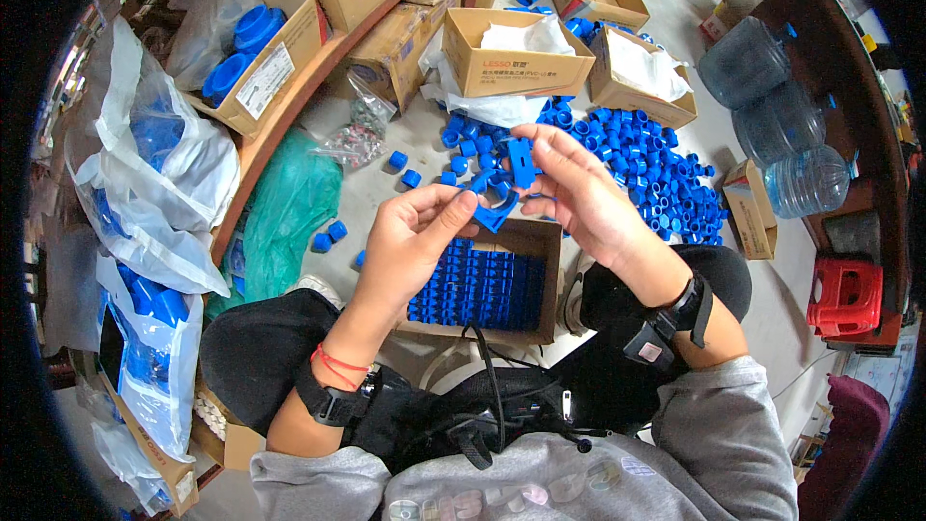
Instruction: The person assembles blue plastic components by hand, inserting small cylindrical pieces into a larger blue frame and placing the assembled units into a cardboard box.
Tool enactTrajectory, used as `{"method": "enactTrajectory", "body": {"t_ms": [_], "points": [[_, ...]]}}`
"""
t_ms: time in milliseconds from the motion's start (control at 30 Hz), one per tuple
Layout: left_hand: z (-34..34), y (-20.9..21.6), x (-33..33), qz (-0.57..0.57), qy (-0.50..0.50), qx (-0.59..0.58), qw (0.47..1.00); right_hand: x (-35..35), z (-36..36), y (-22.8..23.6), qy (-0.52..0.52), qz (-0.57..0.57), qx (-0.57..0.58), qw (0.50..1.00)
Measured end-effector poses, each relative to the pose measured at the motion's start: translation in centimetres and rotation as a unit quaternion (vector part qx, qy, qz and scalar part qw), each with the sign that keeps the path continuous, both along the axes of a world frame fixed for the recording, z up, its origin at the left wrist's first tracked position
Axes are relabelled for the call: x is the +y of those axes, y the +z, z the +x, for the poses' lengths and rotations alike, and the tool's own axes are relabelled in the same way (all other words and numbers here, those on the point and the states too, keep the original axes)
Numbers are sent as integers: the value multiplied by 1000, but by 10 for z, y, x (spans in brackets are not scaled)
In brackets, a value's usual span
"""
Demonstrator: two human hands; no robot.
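Observation:
Above an open cardboard box (pixel 550 275), both my hands are raised close together. My left hand (pixel 417 236) pinches a blue plastic pipe clip (pixel 494 216) with a curved, open ring, thumb against forefinger. Between the thumb and fingers of my right hand (pixel 584 195) is a second blue plastic piece (pixel 522 162), flat-faced with a slot, which looks like another pipe clip. The two pieces are very near each other; whether they touch I cannot tell. Inside the box, blue clips (pixel 473 280) stand in tight rows.
Past my hands spreads a heap of blue pipe fittings (pixel 661 174) on the floor. Cardboard boxes with white liners (pixel 521 63) stand behind it. Large water bottles (pixel 805 178) and a red plastic stool (pixel 844 297) line the right. Green plastic bag (pixel 289 217) and shelf (pixel 275 125) lie left.

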State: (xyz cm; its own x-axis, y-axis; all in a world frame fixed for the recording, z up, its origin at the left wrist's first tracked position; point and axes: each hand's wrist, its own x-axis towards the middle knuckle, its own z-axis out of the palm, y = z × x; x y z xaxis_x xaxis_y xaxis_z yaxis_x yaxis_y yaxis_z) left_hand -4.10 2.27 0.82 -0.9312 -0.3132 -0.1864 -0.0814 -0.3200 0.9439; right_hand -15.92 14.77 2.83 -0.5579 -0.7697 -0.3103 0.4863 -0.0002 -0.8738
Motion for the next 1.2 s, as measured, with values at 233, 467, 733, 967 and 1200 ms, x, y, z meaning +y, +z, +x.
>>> {"method": "enactTrajectory", "body": {"t_ms": [233,467,733,967,1200], "points": [[1,4,1,-87,32,45,995,3,-9,6,24,-1,56,998],[3,8,-1,-176,6,43,983,4,-3,15,65,-17,119,991],[5,9,-2,-203,-18,14,979,1,12,16,54,-80,137,986],[4,3,-1,-66,-57,30,996,-4,16,7,52,-66,167,982],[5,0,-4,24,-113,-7,993,-5,18,8,49,-53,159,985]]}}
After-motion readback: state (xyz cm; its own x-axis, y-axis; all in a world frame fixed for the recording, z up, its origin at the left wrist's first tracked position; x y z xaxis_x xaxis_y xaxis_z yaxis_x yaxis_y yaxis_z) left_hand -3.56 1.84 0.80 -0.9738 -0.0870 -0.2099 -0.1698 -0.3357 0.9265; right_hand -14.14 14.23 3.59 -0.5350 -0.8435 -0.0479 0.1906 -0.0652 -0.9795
